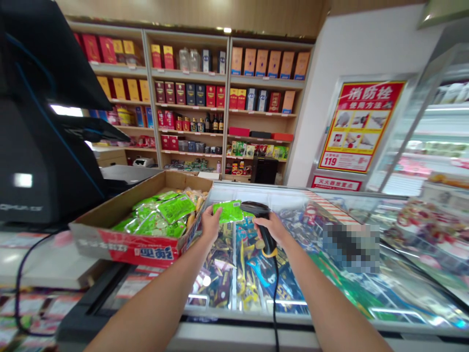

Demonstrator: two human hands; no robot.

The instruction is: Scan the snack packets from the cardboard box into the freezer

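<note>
Shop interior at the checkout; view looks forward and down over a glass-topped chest freezer (pixel 322 205).

Green snack packet (pixel 227 211) held up above the freezer glass, just before the nose of the barcode scanner (pixel 264 226); left hand (pixel 211 223) has the packet's edge in a narrow pinch at the fingertips. Right hand (pixel 271 229) wraps closed around the black scanner's handle, nose tipped toward the packet; the two hands are near each other, not touching. Scanner's black cord (pixel 275 298) drops down past the freezer's front edge.

Left of the left hand, an open cardboard box (pixel 126 243) rests at the freezer's edge, with red print on its front wall; it holds a heap of similar green packets (pixel 157 215) and some yellowish packets (pixel 194 200). Assorted colourful snack bags (pixel 252 274) lie under the glass.

Further left stands a black checkout terminal (pixel 40 156); a banknote counter (pixel 143 162) sits beyond it. Wall shelving (pixel 190 73) behind carries boxed liquor and bottles; on the white wall hangs a red-and-yellow fire hydrant instruction poster (pixel 361 127); a glass-fronted display fridge (pixel 425 146) stands at right. Pixelated patch (pixel 351 248) hides whatever lies at right on the glass.
</note>
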